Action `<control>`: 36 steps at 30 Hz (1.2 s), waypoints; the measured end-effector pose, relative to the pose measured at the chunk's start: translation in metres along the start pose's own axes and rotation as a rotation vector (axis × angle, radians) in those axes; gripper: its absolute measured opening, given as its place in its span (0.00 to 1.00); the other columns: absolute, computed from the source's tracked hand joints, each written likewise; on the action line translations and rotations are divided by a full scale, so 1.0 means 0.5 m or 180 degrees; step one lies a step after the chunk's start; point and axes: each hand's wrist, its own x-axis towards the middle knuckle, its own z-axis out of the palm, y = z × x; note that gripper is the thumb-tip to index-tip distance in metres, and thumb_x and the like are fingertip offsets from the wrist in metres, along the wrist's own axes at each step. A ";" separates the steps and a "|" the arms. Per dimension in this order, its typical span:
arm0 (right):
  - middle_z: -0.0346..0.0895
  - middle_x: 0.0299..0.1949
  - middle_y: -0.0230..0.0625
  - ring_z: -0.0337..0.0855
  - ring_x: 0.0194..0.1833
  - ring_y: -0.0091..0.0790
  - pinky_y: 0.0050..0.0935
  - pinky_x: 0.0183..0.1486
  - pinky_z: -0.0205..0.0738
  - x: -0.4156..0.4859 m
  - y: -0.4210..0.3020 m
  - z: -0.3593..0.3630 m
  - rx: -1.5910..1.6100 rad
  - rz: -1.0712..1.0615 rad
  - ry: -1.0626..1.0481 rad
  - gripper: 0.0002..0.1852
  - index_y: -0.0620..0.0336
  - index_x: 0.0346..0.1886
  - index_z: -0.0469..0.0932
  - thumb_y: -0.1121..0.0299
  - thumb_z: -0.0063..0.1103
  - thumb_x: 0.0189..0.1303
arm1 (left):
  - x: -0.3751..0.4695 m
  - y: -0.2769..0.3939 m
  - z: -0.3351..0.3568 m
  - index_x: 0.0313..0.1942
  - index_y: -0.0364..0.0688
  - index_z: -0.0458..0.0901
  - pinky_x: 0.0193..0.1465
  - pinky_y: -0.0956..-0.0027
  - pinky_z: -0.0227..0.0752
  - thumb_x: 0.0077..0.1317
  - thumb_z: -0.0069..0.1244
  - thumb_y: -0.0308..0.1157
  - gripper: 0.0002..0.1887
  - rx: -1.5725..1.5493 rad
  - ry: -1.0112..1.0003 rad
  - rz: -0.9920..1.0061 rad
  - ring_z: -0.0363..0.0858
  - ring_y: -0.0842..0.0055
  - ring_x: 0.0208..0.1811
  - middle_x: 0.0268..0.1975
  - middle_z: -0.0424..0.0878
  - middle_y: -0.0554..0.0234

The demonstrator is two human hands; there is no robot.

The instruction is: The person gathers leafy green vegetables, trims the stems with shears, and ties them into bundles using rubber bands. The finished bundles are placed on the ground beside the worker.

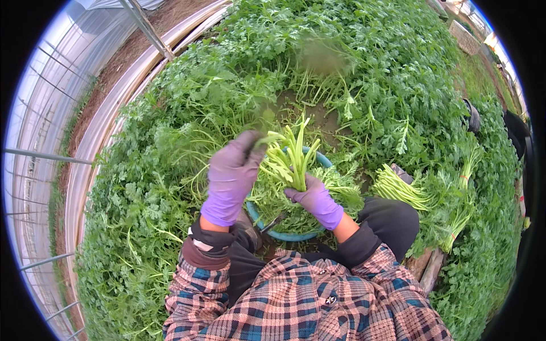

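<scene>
My right hand [315, 198], in a purple glove, grips a bunch of leafy green stems [295, 157], cut ends pointing up and away from me. Close to the left side of the bunch is my left hand [234, 177], gloved alike. Its fingertips are blurred, and whether they pinch a stem is unclear. Below both hands sits a round tub with a blue rim [294, 236], filled with loose leaves and trimmings [294, 213]. A dark, slim tool [275, 222] crosses the tub's near rim; its kind is hard to make out.
A pile of cut stems [401, 187] lies right of my knee [390, 221]. Further right are banded bunches of greens [458, 232]. Dense leafy crop [375, 51] surrounds me, with bare soil [315, 115] beyond the tub. Plastic greenhouse sheeting [47, 128] curves along the left.
</scene>
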 end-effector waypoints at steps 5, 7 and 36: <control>0.84 0.42 0.44 0.86 0.42 0.38 0.31 0.46 0.78 -0.010 -0.012 0.002 -0.1151 -0.1042 0.0180 0.23 0.54 0.58 0.76 0.73 0.67 0.58 | -0.006 -0.019 0.046 0.49 0.39 0.83 0.34 0.70 0.74 0.67 0.57 0.32 0.12 0.1375 -0.0550 -0.0158 0.81 0.71 0.29 0.33 0.85 0.56; 0.84 0.36 0.42 0.85 0.35 0.34 0.31 0.41 0.78 -0.009 -0.013 0.002 -0.1130 -0.1410 0.0365 0.23 0.52 0.58 0.77 0.69 0.69 0.58 | 0.003 -0.018 0.040 0.48 0.38 0.83 0.31 0.71 0.73 0.66 0.58 0.32 0.13 0.0201 -0.0681 -0.0878 0.82 0.74 0.28 0.32 0.86 0.59; 0.78 0.32 0.35 0.77 0.29 0.28 0.26 0.31 0.71 -0.027 -0.098 -0.022 0.1705 0.0277 -0.0938 0.24 0.67 0.60 0.73 0.80 0.60 0.59 | 0.060 -0.053 -0.082 0.42 0.37 0.82 0.25 0.81 0.65 0.66 0.60 0.29 0.08 -0.0782 0.0972 -0.1181 0.75 0.85 0.25 0.32 0.83 0.69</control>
